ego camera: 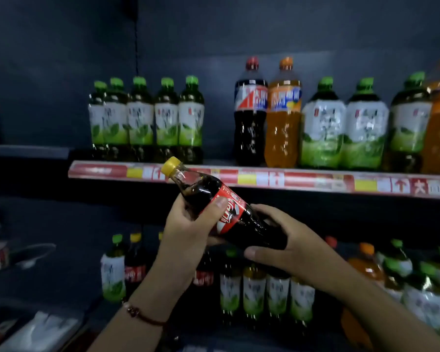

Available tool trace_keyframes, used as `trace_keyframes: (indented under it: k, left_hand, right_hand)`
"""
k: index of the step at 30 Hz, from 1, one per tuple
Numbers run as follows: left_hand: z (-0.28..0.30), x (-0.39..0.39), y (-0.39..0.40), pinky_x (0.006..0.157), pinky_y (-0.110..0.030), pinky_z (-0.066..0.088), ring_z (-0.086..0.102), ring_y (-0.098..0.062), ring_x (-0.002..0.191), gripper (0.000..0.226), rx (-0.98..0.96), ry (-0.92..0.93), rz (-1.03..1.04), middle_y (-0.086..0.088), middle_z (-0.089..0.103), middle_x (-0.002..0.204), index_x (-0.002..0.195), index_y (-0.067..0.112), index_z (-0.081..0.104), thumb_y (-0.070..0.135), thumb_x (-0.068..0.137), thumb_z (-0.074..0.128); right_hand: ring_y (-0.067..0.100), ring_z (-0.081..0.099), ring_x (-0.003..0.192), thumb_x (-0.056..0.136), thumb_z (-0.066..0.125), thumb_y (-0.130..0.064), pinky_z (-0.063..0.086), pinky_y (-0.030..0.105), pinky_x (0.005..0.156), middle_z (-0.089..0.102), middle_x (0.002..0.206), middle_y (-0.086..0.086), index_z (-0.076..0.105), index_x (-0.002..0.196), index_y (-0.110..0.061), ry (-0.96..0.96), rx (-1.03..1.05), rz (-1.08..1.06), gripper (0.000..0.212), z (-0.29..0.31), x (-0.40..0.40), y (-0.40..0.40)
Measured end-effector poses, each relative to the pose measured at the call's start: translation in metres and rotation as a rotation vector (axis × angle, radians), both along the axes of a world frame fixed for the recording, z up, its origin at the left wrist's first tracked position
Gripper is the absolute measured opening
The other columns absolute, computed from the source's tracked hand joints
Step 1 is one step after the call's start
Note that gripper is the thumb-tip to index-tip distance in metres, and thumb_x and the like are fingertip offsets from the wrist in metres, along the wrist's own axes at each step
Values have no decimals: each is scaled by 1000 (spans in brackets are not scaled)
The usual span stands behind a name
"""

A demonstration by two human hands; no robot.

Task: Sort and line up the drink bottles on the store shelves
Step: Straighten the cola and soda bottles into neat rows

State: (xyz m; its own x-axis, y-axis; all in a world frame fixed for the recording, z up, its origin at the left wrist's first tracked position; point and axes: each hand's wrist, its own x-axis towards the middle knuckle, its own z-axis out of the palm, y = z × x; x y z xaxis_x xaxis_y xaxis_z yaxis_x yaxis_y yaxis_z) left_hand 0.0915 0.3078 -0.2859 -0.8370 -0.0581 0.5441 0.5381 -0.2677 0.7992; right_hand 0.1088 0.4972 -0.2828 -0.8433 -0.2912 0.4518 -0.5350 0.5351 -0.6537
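Head view: tilted yellow-capped cola bottle (221,209)

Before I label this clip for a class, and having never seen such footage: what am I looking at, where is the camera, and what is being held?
There is no machine here. A camera worn on a person's head looks forward and down at their two bare hands in front of store shelves.

The left hand and the right hand hold one cola bottle with a yellow cap and red label, tilted with the cap up and to the left. The fingers of the right hand curl round its lower end.

Behind, the upper shelf carries a row of small green tea bottles, then a tall cola, a tall orange soda and bigger green tea bottles. More mixed bottles stand below.
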Motion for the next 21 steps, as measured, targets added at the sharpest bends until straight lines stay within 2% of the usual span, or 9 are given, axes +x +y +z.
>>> trace_keyframes:
  k: [2, 4, 7, 11, 14, 16, 17, 19, 21]
  left_hand:
    - [-32, 3, 8, 60, -25, 55, 72, -16, 78, 45, -40, -46, -14, -3, 74, 88, 106, 15, 63, 35, 67, 73]
    - [-64, 5, 15, 62, -22, 55, 72, -15, 80, 35, -94, -102, -44, -2, 75, 89, 104, 15, 65, 28, 72, 73]
    - [-107, 5, 25, 63, -18, 54, 71, -9, 81, 31, -199, -208, -86, 3, 75, 88, 103, 21, 65, 26, 74, 75]
    - [-147, -6, 34, 63, -11, 50, 67, 5, 81, 40, -403, -319, -97, 18, 71, 89, 108, 34, 59, 43, 72, 75]
    - [-170, -19, 34, 71, -4, 45, 60, 16, 92, 34, -636, -252, -66, 32, 66, 97, 109, 49, 52, 55, 78, 66]
    - [-176, -29, 31, 76, -1, 42, 55, 22, 97, 30, -691, -227, -40, 46, 58, 99, 112, 54, 49, 58, 82, 56]
    - [-177, -34, 28, 78, -2, 42, 54, 22, 100, 31, -686, -240, -18, 47, 58, 100, 114, 54, 49, 59, 84, 51]
    - [-177, -47, 23, 83, -3, 41, 55, 17, 102, 40, -702, -219, 61, 36, 63, 106, 124, 50, 50, 60, 86, 49]
    - [-174, -64, 21, 83, 2, 35, 51, 16, 101, 50, -888, -76, 249, 30, 56, 116, 138, 41, 43, 52, 91, 55]
  right_hand:
    - [-10, 62, 97, 72, 82, -47, 51, 15, 77, 63, 108, -31, 51, 118, -55, -63, 33, -20, 56, -32, 3, 6]
    - [-9, 64, 90, 73, 83, -41, 54, 18, 78, 68, 101, -27, 54, 106, -51, -184, 7, -24, 45, -64, 6, 9]
    - [-5, 66, 85, 71, 85, -37, 56, 18, 75, 69, 96, -16, 51, 100, -50, -323, 0, -75, 46, -114, 3, 11]
    - [-9, 64, 91, 72, 86, -33, 51, 10, 76, 70, 100, -21, 61, 107, -40, -444, -147, -106, 43, -173, -5, 17]
    - [-13, 63, 86, 71, 87, -26, 44, 5, 68, 70, 92, -29, 63, 103, -39, -477, -252, -156, 42, -209, -11, 21]
    - [-12, 63, 90, 69, 88, -27, 46, 7, 71, 71, 93, -28, 62, 102, -43, -499, -344, -190, 45, -226, -14, 26]
    - [-13, 63, 91, 69, 88, -27, 47, 7, 72, 70, 94, -29, 62, 102, -44, -502, -380, -202, 46, -232, -16, 29]
    - [-18, 62, 85, 72, 86, -22, 46, 4, 67, 69, 88, -35, 62, 101, -42, -513, -448, -209, 43, -238, -20, 35]
    - [-18, 62, 79, 75, 83, -18, 45, 2, 63, 69, 84, -35, 63, 99, -39, -526, -510, -196, 38, -241, -24, 42]
